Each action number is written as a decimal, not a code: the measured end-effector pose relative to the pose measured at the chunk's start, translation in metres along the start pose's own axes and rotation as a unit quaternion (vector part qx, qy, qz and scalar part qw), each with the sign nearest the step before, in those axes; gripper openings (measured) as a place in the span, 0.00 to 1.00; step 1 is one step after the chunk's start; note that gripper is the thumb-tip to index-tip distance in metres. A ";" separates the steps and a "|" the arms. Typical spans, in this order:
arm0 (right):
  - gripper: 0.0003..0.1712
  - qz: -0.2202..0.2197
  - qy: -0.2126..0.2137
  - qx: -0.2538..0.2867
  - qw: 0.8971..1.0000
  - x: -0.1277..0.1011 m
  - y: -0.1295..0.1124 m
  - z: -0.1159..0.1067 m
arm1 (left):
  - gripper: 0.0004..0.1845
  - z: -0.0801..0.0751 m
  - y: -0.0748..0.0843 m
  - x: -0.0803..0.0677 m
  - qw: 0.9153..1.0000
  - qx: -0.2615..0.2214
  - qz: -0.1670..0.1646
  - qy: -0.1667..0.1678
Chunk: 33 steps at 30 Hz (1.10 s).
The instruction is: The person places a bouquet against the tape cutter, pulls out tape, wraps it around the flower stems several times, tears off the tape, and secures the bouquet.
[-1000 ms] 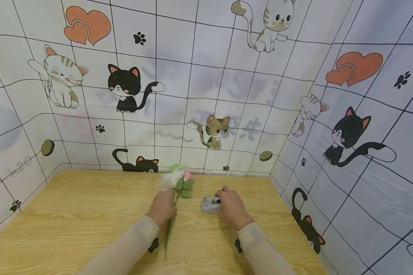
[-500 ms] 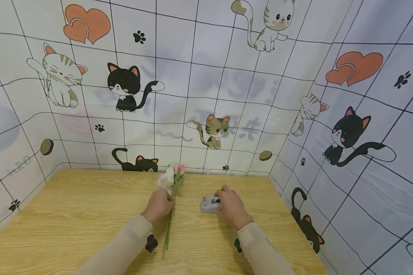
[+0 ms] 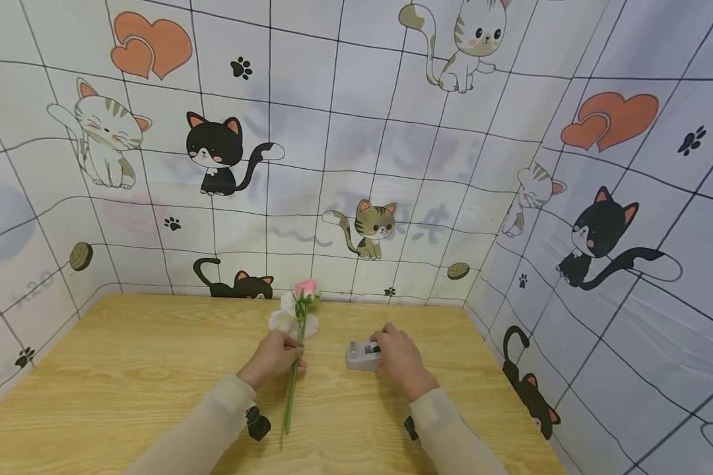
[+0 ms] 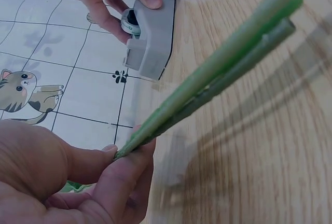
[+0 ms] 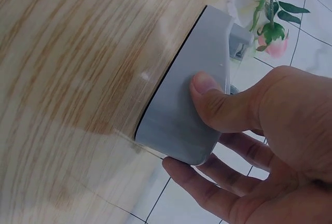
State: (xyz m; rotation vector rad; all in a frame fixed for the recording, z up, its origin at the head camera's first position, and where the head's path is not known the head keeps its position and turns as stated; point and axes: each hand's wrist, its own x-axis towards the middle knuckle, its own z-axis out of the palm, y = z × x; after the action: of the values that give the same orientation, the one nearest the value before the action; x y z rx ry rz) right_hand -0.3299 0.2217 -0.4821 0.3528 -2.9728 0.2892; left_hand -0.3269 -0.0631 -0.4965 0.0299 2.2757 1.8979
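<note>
Now my left hand [image 3: 271, 359] pinches the flower stems [image 3: 292, 392], their long axis running toward me, while my right hand [image 3: 399, 359] grips the tape dispenser [image 3: 359, 356] just beside.

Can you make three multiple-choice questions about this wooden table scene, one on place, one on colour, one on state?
1. Where does the grey plastic tape dispenser sit relative to the green-stemmed artificial flowers?
A. To their right
B. To their left
C. On top of them

2. What colour is the topmost bloom?
A. Blue
B. Pink
C. Yellow

3. What is the left hand doing?
A. Lying flat on the table
B. Pinching the flower stems
C. Holding the dispenser

Answers: 1 A, the dispenser stands under the right hand, right of the stems. 2 B, the top bud is pink. 3 B, the left wrist view shows fingers closed on the stems.
</note>
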 end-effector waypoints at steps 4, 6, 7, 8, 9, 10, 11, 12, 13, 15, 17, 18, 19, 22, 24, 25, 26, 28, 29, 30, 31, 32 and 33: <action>0.31 -0.001 0.005 0.011 1.000 -0.002 0.003 -0.001 | 0.08 0.001 0.002 0.002 1.000 -0.018 -0.013 -0.013; 0.31 -0.005 0.008 0.014 1.000 -0.002 0.003 -0.003 | 0.08 0.001 0.003 0.004 0.999 -0.023 -0.013 -0.020; 0.31 -0.007 0.007 0.014 1.000 -0.002 0.003 -0.004 | 0.07 0.000 0.003 0.004 0.999 -0.024 -0.012 -0.023; 0.31 -0.010 0.007 0.014 1.000 -0.003 0.003 -0.005 | 0.07 0.000 0.003 0.004 0.999 -0.025 -0.011 -0.025; 0.31 -0.010 0.005 0.016 1.000 -0.003 0.003 -0.006 | 0.07 0.000 0.004 0.003 0.999 -0.024 -0.010 -0.026; 0.31 -0.011 0.004 0.019 1.000 -0.003 0.002 -0.007 | 0.07 0.000 0.004 0.002 0.999 -0.023 -0.009 -0.026; 0.31 -0.010 0.001 0.025 1.000 -0.004 0.001 -0.009 | 0.07 0.000 0.005 0.001 0.999 -0.021 -0.006 -0.028; 0.31 -0.010 -0.001 0.032 0.999 -0.004 -0.001 -0.010 | 0.07 0.000 0.005 0.000 0.999 -0.022 -0.006 -0.027; 0.31 -0.009 -0.004 0.039 0.999 -0.005 -0.003 -0.012 | 0.07 0.000 0.005 0.000 0.999 -0.023 -0.006 -0.026; 0.32 -0.010 -0.004 0.052 0.999 -0.008 -0.008 -0.015 | 0.08 0.000 0.004 0.000 0.999 -0.025 -0.007 -0.026; 0.30 -0.012 0.006 0.062 0.998 -0.010 -0.016 -0.016 | 0.09 0.000 0.002 0.001 0.999 -0.028 -0.006 -0.026; 0.29 -0.014 0.016 0.068 0.997 -0.012 -0.020 -0.016 | 0.10 0.000 0.001 0.001 0.999 -0.032 -0.007 -0.027; 0.26 -0.015 0.028 0.077 0.997 -0.013 -0.025 -0.016 | 0.10 0.000 0.000 0.001 0.999 -0.032 -0.004 -0.028; 0.15 -0.031 0.057 0.117 0.991 -0.017 -0.041 -0.014 | 0.11 0.001 0.001 -0.001 0.999 -0.038 0.001 -0.034; 0.09 -0.050 0.052 0.151 0.986 -0.020 -0.053 -0.012 | 0.12 0.001 0.003 -0.002 0.998 -0.043 0.004 -0.039; 0.08 -0.062 0.042 0.169 0.983 -0.021 -0.059 -0.011 | 0.12 0.002 0.004 -0.003 0.998 -0.044 0.005 -0.041; 0.09 -0.071 0.024 0.186 0.980 -0.023 -0.065 -0.010 | 0.13 0.002 0.004 -0.004 0.998 -0.048 0.004 -0.044; 0.12 -0.086 -0.016 0.216 0.972 -0.025 -0.076 -0.007 | 0.15 0.003 0.005 -0.004 0.998 -0.048 0.005 -0.045; 0.14 -0.088 -0.038 0.231 0.968 -0.026 -0.081 -0.005 | 0.15 0.003 0.005 -0.005 0.998 -0.044 0.006 -0.047; 0.16 -0.088 -0.059 0.246 0.963 -0.027 -0.085 -0.004 | 0.16 0.003 0.004 -0.005 0.998 -0.038 0.009 -0.048; 0.19 -0.085 -0.079 0.263 0.958 -0.028 -0.089 -0.002 | 0.16 0.003 0.005 -0.005 0.998 -0.034 0.010 -0.049; 0.20 -0.080 -0.098 0.279 0.952 -0.029 -0.092 0.000 | 0.16 0.004 0.004 -0.005 0.998 -0.031 0.012 -0.049; 0.21 -0.076 -0.113 0.297 0.945 -0.029 -0.095 0.002 | 0.16 0.004 0.004 -0.005 0.998 -0.026 0.015 -0.047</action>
State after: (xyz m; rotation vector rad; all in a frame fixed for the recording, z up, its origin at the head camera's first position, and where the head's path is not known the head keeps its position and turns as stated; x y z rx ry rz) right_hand -0.2788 0.1367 -0.4720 0.7132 -2.9805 1.2050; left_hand -0.3219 -0.0592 -0.4927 0.1436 2.1747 1.9269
